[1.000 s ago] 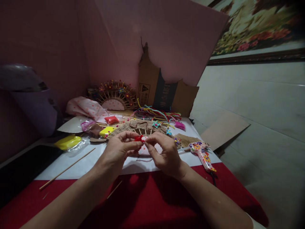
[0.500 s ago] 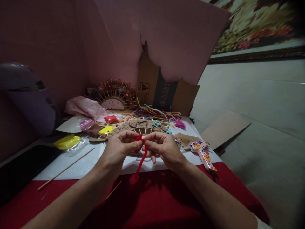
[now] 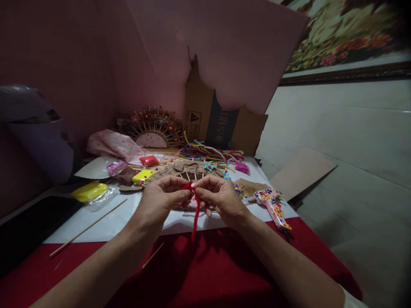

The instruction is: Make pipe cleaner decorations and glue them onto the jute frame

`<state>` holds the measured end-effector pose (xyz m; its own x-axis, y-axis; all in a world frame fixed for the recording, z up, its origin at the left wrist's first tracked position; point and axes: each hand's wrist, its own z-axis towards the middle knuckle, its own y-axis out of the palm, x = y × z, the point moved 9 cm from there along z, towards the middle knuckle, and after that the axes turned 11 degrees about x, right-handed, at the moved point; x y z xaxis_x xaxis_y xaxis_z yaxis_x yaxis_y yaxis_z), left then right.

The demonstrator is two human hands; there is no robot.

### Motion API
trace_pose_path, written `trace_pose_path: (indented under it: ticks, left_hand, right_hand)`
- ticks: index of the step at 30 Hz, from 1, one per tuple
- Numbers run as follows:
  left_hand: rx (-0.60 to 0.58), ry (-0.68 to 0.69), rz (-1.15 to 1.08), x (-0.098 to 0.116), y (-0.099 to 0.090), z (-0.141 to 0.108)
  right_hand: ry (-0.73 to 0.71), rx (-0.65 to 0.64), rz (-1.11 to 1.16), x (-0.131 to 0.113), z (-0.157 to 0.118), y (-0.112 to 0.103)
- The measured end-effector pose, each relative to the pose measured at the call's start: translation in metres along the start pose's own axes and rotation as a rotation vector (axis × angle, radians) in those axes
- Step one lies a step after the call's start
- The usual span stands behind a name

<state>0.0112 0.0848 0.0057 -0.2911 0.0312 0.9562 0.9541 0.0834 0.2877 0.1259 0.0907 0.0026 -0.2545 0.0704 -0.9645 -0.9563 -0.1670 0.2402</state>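
Observation:
A red pipe cleaner (image 3: 196,218) is pinched between the fingertips of both hands, over the near part of the table. My left hand (image 3: 160,196) grips its bent upper part. Close beside it, my right hand (image 3: 221,196) pinches the same piece, and the loose end hangs down below the fingers. The fingers partly hide the bent part. Just behind the hands lies a fan-shaped twine piece (image 3: 167,170) with sticks and a teal flower (image 3: 210,166) on it; its lower part is covered by my hands.
A flower-patterned glue gun (image 3: 272,207) lies at the right. Several pipe cleaners (image 3: 212,149), a second fan piece (image 3: 150,139) and torn cardboard (image 3: 221,119) are at the back. Yellow clay (image 3: 90,191), a wooden stick (image 3: 90,226) and a black panel (image 3: 38,226) are at the left.
The hanging end of the red pipe cleaner has swung from slanting left to nearly straight down. Both hands stay in almost the same place, still pinching it.

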Motion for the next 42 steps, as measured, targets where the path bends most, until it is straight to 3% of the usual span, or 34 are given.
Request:
trace_pose_path:
  ticks: [7, 16, 25, 30, 35, 42]
  left_hand:
    - [-0.020, 0.014, 0.009, 0.001, 0.000, 0.001]
    - [-0.107, -0.121, -0.059, -0.007, 0.004, -0.001]
    - [-0.076, -0.191, -0.135, -0.010, 0.003, 0.000]
    - [-0.042, -0.199, -0.174, -0.012, 0.001, 0.002]
    - [-0.021, -0.214, -0.194, -0.012, 0.000, 0.002]
    - [-0.020, -0.255, -0.164, -0.015, 0.000, 0.001]
  right_hand:
    - [-0.062, -0.024, -0.039, -0.002, 0.002, 0.002]
    - [-0.245, -0.002, -0.049, -0.013, 0.003, 0.000]
    - [-0.229, -0.096, -0.052, -0.014, 0.004, 0.002]
    - [-0.248, 0.005, -0.107, -0.014, 0.006, -0.005]
    - [-0.164, 0.028, -0.124, -0.006, 0.007, -0.008]
    - [-0.229, 0.078, -0.242, -0.018, 0.002, -0.006]
